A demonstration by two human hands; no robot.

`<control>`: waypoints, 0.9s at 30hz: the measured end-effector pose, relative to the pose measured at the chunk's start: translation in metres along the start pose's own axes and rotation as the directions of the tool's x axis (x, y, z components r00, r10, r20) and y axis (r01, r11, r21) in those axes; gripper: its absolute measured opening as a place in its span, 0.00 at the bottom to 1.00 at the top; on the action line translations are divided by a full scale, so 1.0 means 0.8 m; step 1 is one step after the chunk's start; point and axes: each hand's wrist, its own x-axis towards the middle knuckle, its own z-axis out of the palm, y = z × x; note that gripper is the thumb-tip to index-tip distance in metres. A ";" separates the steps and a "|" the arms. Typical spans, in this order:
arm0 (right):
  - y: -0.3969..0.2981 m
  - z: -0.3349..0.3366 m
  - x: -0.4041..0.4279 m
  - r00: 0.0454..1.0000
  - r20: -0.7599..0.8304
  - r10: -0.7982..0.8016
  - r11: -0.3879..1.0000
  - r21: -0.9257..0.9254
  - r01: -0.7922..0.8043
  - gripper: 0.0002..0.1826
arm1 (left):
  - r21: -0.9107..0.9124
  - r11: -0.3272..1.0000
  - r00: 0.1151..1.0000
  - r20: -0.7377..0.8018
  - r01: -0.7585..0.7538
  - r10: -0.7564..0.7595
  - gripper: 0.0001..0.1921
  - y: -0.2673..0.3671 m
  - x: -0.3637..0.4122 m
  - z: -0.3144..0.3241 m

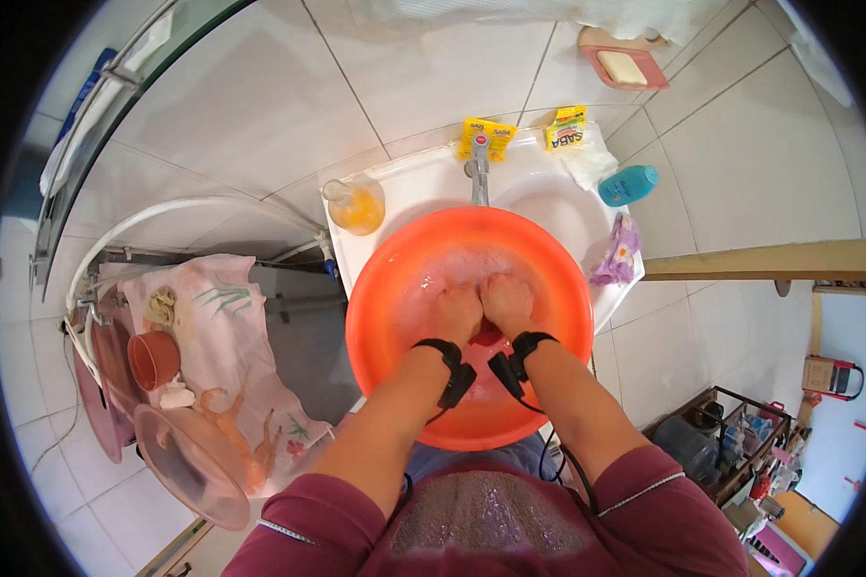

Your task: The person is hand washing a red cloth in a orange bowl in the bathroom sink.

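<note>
A round orange plastic basin (364, 310) rests on the white washbasin, holding cloudy, pinkish water. Inside it, my left hand (460, 311) and my right hand (507, 303) are side by side, knuckles up, with the fingers curled under and partly hidden. Both hands close on a piece of dark red cloth (486, 336), of which only a small part shows below them. Black straps with small devices circle both wrists. Beyond the basin's far rim stands the chrome faucet (480, 173).
Around the washbasin (418, 189) are a soap pump bottle (359, 209), yellow sachets (501, 137), a blue bottle (628, 185) and a purple floral cloth (619, 252). A soap dish (653, 72) hangs on the wall. At left, a pink cloth (216, 346) carries a brown pot (153, 360).
</note>
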 end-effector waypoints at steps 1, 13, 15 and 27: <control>0.004 0.004 0.001 1.000 -0.003 -0.004 1.000 -0.002 0.004 0.21 | -0.105 0.994 0.997 0.068 0.032 -0.025 0.13 0.003 0.004 -0.014; 0.039 -0.016 -0.072 0.888 -0.272 -0.371 0.805 0.382 0.454 0.16 | -0.942 -0.033 0.851 0.316 0.334 -0.420 0.15 -0.029 -0.074 0.005; 0.043 -0.024 -0.082 0.961 -0.185 -0.206 0.644 0.713 0.275 0.13 | -0.910 0.021 0.839 0.373 0.415 -0.397 0.15 -0.018 -0.094 -0.025; -0.026 -0.152 -0.129 0.857 -0.225 -0.463 0.619 0.610 0.495 0.12 | -0.873 0.448 0.980 -0.150 -0.194 0.133 0.23 0.016 -0.112 -0.114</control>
